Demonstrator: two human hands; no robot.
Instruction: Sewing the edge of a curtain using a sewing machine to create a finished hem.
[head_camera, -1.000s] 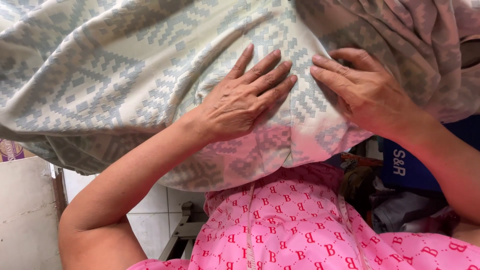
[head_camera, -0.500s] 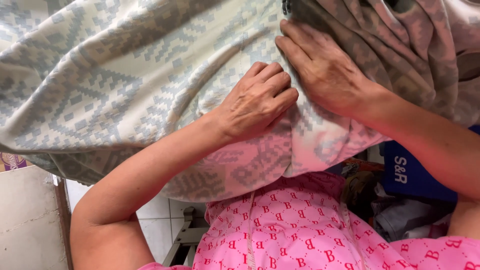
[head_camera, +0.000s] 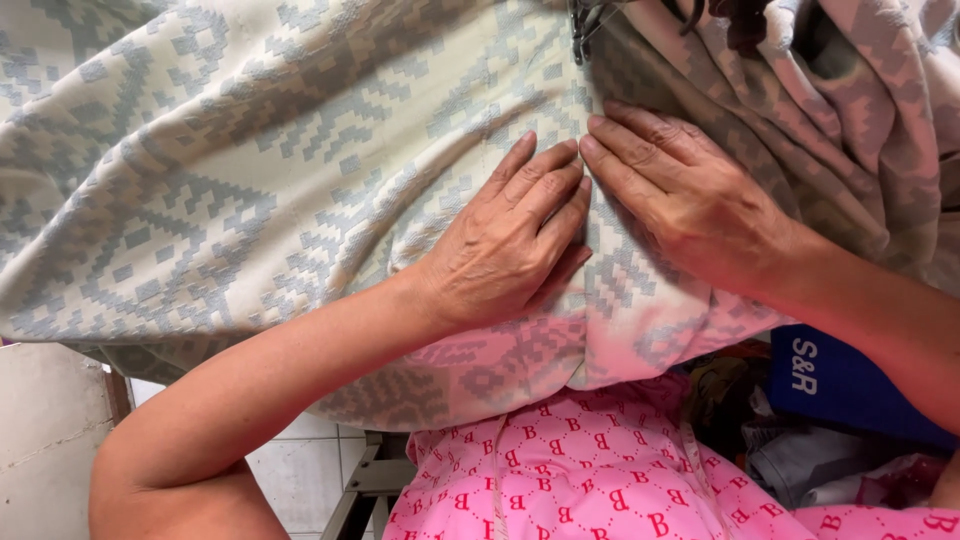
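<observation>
1. While both hands lie flat on it, the cloth (head_camera: 250, 190) fills most of the view, spread from the left edge to the top right.
2. Cloth: cream ground with a grey-blue stepped geometric weave, textured, rumpled into soft folds; the lower edge near the body takes a pink tint.
3. At the right the cloth (head_camera: 860, 120) shows a duller, beige-grey side, bunched in heavier folds.
4. Left hand (head_camera: 510, 245): open, fingers straight and close together, palm down on the cloth, pointing up and right; grips nothing.
5. Right hand (head_camera: 690, 200): open, fingers extended and pressed flat, pointing up and left; grips nothing.
6. The fingertips of the two hands meet, touching or just beside each other, near the cloth's middle fold.
7. A dark metal part (head_camera: 585, 25) shows at the top edge just above the right fingers; too cropped to tell what it is.
8. Cloth's lower edge hangs over the person's lap, above a pink garment (head_camera: 580, 470) with small red marks.
9. Blue bag (head_camera: 850, 385) sits under the right forearm, beside mixed fabrics (head_camera: 800, 460).
10. Tiled floor (head_camera: 300, 465) shows lower left, below the left arm.
</observation>
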